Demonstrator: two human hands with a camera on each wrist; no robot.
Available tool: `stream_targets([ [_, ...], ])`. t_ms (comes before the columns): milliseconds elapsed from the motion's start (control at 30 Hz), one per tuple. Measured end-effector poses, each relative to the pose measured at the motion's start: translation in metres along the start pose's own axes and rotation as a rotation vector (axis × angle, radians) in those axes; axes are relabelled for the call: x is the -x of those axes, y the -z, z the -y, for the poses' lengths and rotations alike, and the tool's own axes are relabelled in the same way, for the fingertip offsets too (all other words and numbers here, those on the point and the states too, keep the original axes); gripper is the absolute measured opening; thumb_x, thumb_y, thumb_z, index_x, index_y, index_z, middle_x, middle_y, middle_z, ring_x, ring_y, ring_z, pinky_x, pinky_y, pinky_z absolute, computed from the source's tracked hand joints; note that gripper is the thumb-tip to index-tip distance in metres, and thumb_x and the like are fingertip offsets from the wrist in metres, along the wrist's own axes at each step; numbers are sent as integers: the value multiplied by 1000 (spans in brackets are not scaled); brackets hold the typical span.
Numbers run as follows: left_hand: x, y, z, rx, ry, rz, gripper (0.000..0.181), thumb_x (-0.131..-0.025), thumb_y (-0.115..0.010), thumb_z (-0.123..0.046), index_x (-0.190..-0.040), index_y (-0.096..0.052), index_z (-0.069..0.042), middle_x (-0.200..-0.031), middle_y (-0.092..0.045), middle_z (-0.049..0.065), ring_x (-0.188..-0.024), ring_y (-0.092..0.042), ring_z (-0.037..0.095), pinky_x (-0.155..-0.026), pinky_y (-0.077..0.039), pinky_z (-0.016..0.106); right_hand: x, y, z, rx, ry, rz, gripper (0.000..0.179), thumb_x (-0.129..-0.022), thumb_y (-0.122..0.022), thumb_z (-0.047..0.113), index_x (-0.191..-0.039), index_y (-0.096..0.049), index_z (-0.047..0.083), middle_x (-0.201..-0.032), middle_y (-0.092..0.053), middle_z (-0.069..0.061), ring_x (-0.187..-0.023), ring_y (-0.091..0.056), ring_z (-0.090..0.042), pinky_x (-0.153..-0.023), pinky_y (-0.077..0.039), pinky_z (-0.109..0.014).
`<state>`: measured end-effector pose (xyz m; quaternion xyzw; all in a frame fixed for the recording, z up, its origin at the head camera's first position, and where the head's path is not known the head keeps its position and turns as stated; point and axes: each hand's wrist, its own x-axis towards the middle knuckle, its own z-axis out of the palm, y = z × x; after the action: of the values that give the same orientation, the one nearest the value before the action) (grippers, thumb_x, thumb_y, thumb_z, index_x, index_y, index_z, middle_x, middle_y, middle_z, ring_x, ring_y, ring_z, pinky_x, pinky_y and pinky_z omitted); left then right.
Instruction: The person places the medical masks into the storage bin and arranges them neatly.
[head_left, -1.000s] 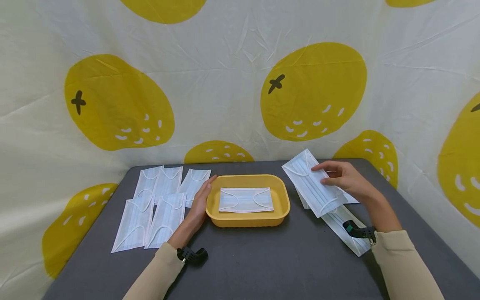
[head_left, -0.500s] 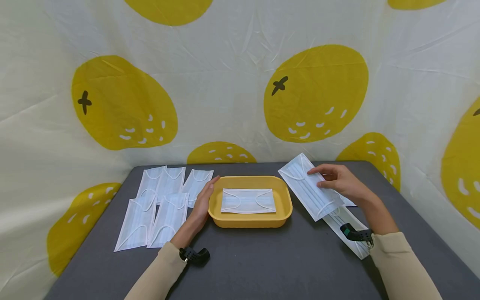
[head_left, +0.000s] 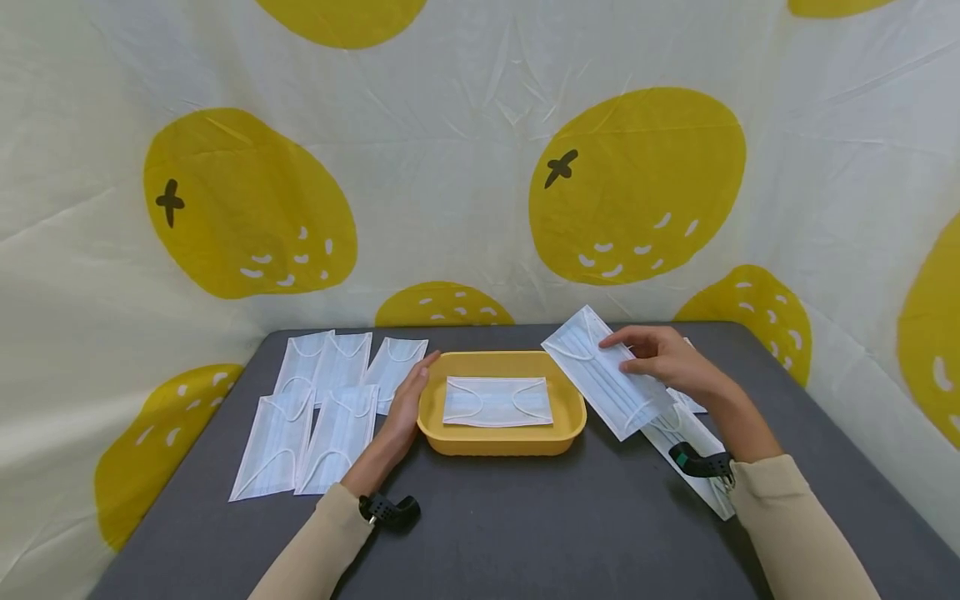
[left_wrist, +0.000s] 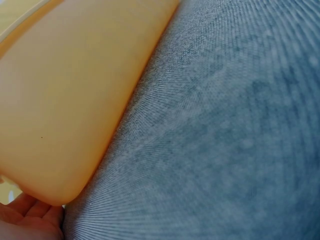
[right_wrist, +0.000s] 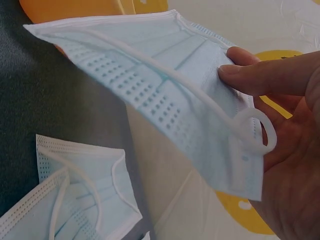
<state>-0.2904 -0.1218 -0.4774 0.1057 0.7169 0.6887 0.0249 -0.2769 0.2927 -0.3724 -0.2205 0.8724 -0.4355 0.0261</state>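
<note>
My right hand [head_left: 667, 360] pinches a pale blue face mask [head_left: 609, 377] by its upper long edge, between thumb and fingers. The mask is held up at a slant just right of the yellow tray [head_left: 501, 447], its left corner overlapping the tray's rim in the head view. In the right wrist view, thumb and fingers grip the mask [right_wrist: 175, 95] and its white ear loop hangs loose. My left hand [head_left: 405, 407] lies along the tray's left end with fingers extended against the wall. One face mask [head_left: 498, 402] lies flat inside the tray.
Several face masks [head_left: 337, 437] lie in two rows left of the tray. More masks [head_left: 697, 467] lie on the dark grey table [head_left: 525, 533] beneath my right hand and wrist. A white curtain [head_left: 442, 183] with yellow fruit prints hangs behind the table.
My right hand has carried the mask leftward, away from the masks at the right and closer to the tray. The left hand stays at the tray's left end.
</note>
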Motion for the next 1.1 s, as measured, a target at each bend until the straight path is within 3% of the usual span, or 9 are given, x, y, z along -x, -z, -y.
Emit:
stream_targets([
  [167,1,0,-2,1,-1,0,44,-105,-26,-40,-147,-37,-30,-155,-31,-7,-147,-23,22,-121,-17,47,-5,-4,8,17,29,12,30,-90,-66,8,-120,-66,11,-125,-60,-12,-99,-52,-24,-76,-49,-22],
  [367,2,-1,-4,9,0,15,45,-105,-26,-41,-148,-35,-29,-157,-28,-6,-148,-21,22,-121,-15,46,-13,-7,18,28,-1,29,30,-89,-65,5,-118,-67,12,-128,-59,-13,-101,-55,-26,-81,-49,-22],
  [533,5,-1,-15,29,17,35,47,-107,-25,-33,-151,-32,-19,-158,-26,-1,-148,-19,25,-121,-14,46,-21,-9,25,50,27,61,31,-89,-64,6,-119,-67,15,-128,-60,-9,-108,-54,-25,-85,-48,-22],
  [700,12,-1,-28,29,35,51,47,-107,-25,-29,-152,-30,-16,-159,-25,1,-149,-18,27,-121,-14,47,-32,-11,33,87,66,101,31,-90,-62,7,-119,-67,17,-131,-59,-8,-113,-54,-25,-94,-47,-35],
  [800,12,-1,-26,34,35,54,47,-107,-24,-29,-152,-29,-16,-159,-24,1,-149,-18,26,-121,-14,46,-40,-13,40,102,77,128,32,-90,-61,5,-117,-68,19,-129,-60,-6,-110,-56,-24,-94,-47,-38],
  [933,9,0,-20,42,29,48,47,-107,-24,-30,-152,-29,-18,-159,-24,0,-149,-18,25,-121,-14,46,-49,-16,47,106,109,154,32,-90,-61,4,-116,-68,20,-125,-63,-4,-103,-55,-22,-86,-48,-30],
  [1100,3,1,-4,20,21,28,46,-106,-25,-39,-150,-33,-28,-157,-27,-6,-147,-22,19,-121,-15,44,-59,-21,56,124,127,173,32,-89,-61,4,-116,-68,20,-121,-64,-1,-102,-54,-21,-84,-48,-31],
])
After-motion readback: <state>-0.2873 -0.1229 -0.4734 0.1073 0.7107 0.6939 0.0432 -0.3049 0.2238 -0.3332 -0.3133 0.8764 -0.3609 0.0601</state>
